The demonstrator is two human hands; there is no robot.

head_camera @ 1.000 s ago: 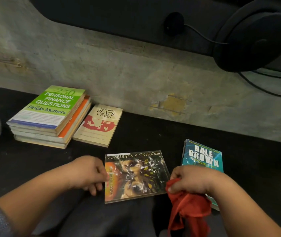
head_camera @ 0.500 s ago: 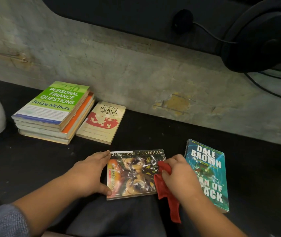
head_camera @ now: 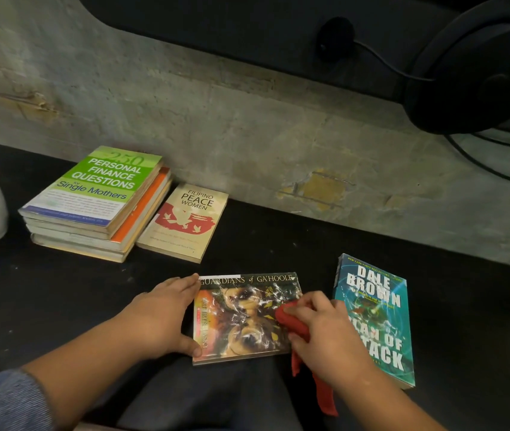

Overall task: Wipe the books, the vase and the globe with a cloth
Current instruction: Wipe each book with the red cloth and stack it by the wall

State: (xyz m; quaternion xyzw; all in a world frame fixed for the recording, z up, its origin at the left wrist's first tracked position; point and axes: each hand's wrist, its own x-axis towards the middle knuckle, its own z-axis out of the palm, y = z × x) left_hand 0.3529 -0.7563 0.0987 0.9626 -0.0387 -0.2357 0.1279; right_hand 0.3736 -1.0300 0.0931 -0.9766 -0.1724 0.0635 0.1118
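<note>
Left hand, fingers spread, steadies the Guardians book; right hand, fingers clamped on red cloth, presses its cover.

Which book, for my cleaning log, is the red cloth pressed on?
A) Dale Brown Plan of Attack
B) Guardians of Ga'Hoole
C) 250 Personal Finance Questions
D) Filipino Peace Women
B: the right hand presses the red cloth onto the Guardians of Ga'Hoole book, which the left hand steadies.
</note>
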